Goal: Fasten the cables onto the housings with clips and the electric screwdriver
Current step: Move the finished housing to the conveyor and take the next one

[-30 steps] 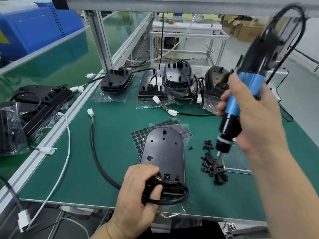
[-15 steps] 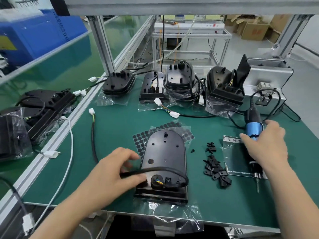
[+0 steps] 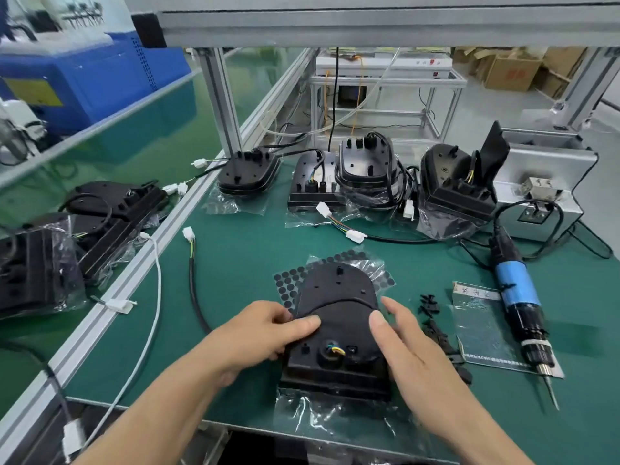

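A black housing (image 3: 335, 344) lies on a plastic bag on the green mat, close to the front edge. Its black cable (image 3: 342, 301) arcs across the top of it and trails off left to a white connector (image 3: 188, 233). My left hand (image 3: 265, 333) pinches the cable at the housing's left edge. My right hand (image 3: 406, 344) rests on the right edge with relaxed fingers, thumb against the cable. The blue and black electric screwdriver (image 3: 518, 297) lies free on the mat at the right. Several small black clips (image 3: 436, 327) lie between it and the housing.
A clear bag (image 3: 483, 330) lies under the screwdriver's tip. A sheet of black round pads (image 3: 290, 285) sits behind the housing. More housings (image 3: 365, 169) with cables stand at the back, beside a grey metal box (image 3: 543, 199). An aluminium rail (image 3: 134, 280) borders the mat's left side.
My right hand laid the screwdriver on the mat at the right and came over to the housing. My left hand drew the cable up over the housing's top.
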`<state>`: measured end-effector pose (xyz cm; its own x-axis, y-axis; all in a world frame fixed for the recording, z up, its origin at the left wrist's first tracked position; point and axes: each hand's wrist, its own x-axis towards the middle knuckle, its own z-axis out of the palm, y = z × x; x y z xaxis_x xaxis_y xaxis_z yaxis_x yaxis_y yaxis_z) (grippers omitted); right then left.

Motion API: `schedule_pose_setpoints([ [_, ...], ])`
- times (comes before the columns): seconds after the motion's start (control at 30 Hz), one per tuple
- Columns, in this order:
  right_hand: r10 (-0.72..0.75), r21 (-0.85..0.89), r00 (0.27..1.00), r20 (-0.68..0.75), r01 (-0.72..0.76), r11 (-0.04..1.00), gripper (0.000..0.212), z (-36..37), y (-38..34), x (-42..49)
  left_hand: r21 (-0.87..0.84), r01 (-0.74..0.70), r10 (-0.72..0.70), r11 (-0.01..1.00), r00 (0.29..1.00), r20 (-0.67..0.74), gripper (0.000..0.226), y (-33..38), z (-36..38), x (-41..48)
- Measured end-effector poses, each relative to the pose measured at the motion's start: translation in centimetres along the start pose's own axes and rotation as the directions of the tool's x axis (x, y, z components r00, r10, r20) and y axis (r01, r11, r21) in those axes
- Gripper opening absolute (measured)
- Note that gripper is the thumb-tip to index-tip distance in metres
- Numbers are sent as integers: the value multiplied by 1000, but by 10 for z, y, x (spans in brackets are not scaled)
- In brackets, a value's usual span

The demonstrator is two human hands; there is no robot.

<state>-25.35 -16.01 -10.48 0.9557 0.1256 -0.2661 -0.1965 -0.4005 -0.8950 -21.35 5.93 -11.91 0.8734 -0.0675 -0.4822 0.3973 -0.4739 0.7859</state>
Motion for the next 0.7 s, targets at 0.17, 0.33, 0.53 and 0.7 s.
schedule_pose_setpoints([
  [0.17, -103, 290, 987, -124, 135, 947, 67, 10, -21, 5, -450, -133, 85, 883, 988, -127, 72, 10, 1, -8],
  [0.33, -215, 505, 976, -24, 198, 840, 95, 36, -53, 27, -758, -431, 154, 490, 898, -412, 44, 27, -36, -15],
  [0.53, -314, 747, 760, 569, -318, 585, 87, 99, -102, 68, -756, -605, 91, 251, 792, -604, 64, 17, -100, -33],
  [0.7, -428, 819, 761, 488, -231, 525, 53, 170, -162, 98, -687, -720, -12, 100, 689, -724, 43, -15, -148, -51],
])
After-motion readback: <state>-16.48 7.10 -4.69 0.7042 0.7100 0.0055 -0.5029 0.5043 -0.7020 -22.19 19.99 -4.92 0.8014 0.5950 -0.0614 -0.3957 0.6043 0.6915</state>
